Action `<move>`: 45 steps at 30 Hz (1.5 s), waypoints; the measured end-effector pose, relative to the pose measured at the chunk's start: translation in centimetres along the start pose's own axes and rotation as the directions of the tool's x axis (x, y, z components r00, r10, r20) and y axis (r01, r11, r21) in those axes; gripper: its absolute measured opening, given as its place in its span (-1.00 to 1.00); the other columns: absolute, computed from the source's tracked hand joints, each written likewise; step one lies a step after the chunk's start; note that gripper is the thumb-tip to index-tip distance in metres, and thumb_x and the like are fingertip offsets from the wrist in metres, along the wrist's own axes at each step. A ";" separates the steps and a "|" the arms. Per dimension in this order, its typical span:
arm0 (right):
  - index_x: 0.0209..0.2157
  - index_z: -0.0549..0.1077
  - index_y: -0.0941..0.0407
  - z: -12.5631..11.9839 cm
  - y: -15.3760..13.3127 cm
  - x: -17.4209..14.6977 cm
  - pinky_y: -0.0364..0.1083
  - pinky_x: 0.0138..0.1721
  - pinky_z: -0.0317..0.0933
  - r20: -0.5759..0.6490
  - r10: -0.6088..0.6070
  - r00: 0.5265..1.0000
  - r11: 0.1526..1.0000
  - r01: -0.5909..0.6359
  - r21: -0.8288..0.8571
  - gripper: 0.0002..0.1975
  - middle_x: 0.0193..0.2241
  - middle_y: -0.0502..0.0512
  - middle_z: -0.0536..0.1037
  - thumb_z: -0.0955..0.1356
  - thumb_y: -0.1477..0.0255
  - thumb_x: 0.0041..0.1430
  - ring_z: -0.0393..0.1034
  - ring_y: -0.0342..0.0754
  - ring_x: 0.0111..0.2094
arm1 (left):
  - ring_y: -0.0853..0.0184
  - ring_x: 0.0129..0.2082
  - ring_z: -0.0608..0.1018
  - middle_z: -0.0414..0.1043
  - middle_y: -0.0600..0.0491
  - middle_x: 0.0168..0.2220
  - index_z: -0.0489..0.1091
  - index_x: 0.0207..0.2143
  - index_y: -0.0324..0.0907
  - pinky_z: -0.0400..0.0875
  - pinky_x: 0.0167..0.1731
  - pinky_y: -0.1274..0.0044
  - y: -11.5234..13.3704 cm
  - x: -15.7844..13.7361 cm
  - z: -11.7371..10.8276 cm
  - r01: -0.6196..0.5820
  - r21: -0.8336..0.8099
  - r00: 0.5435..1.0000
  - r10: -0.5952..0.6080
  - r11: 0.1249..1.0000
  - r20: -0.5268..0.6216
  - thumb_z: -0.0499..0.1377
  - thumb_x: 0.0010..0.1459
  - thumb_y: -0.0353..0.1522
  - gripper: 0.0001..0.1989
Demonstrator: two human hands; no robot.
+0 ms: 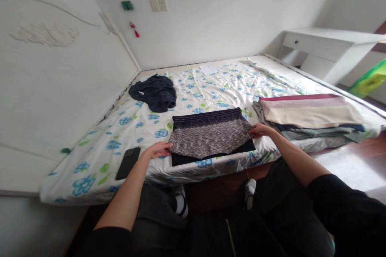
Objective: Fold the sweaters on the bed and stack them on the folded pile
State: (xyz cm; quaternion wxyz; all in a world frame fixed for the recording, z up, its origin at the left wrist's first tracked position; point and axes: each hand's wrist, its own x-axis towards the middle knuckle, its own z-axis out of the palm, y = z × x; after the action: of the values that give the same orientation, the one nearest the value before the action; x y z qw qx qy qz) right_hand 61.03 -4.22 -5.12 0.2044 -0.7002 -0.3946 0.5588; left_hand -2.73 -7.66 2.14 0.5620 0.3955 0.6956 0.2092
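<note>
At the centre of the frame, a folded knit sweater (208, 138), flecked grey with navy bands, lies flat near the front edge of the bed. The left hand (158, 149) pinches its left edge between thumb and fingers; the right hand (261, 130) pinches its right edge the same way. Lower left, a dark smartphone (128, 164) lies beside the left forearm; any logo is too dim to make out. Left of centre is a crumpled navy garment (157, 92) with a small pale patch, possibly a label, too small to read. At upper centre, a white sheet of paper (208, 69) lies on the blue-flowered bedsheet (193, 86); whatever it bears is illegible. At right, a pink-and-cream folded garment (310, 113) tops a clothes stack.
</note>
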 end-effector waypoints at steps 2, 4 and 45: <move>-0.21 0.62 0.26 0.1 0.0 0.2 -0.20 -0.44 0.58 0.000 -0.001 1.000 1.000 0.001 -0.029 -0.67 -0.41 0.13 0.70 0.71 0.53 0.08 0.60 -0.08 -0.49 | 0.20 -0.32 0.76 0.73 -0.06 -0.31 0.58 -0.29 -0.15 0.70 -0.27 0.51 0.1 0.2 0.4 -0.010 0.010 1.000 0.010 1.000 -0.015 0.75 -0.24 -0.19 -0.44; -0.22 0.61 0.26 0.2 -0.2 0.2 -0.18 -0.42 0.60 -0.008 -0.006 1.000 0.999 0.006 -0.049 -0.65 -0.40 0.14 0.70 0.73 0.50 0.07 0.61 -0.06 -0.47 | 0.23 -0.32 0.73 0.72 -0.02 -0.31 0.58 -0.30 -0.16 0.67 -0.28 0.53 0.3 0.6 0.6 -0.032 0.010 0.999 0.032 0.999 -0.030 0.74 -0.24 -0.20 -0.47; -0.19 0.83 0.11 13.8 -6.2 -6.7 -0.17 -0.21 0.33 0.632 -0.249 0.734 0.365 0.676 -0.640 -0.79 -0.22 0.11 0.81 0.60 0.28 0.23 0.67 0.04 -0.20 | 0.25 -0.35 0.64 0.74 0.02 -0.34 0.72 -0.37 -0.03 0.31 -0.33 0.49 2.4 -0.2 13.6 -0.723 0.580 0.687 0.297 0.376 0.664 0.45 0.14 -0.20 -0.87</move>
State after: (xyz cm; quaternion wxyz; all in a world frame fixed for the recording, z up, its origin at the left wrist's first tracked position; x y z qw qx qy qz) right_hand 45.58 -7.85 -0.50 -0.1004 -0.4181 -0.8323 0.3498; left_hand 10.96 -8.52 0.21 0.3615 0.8434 0.3922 -0.0639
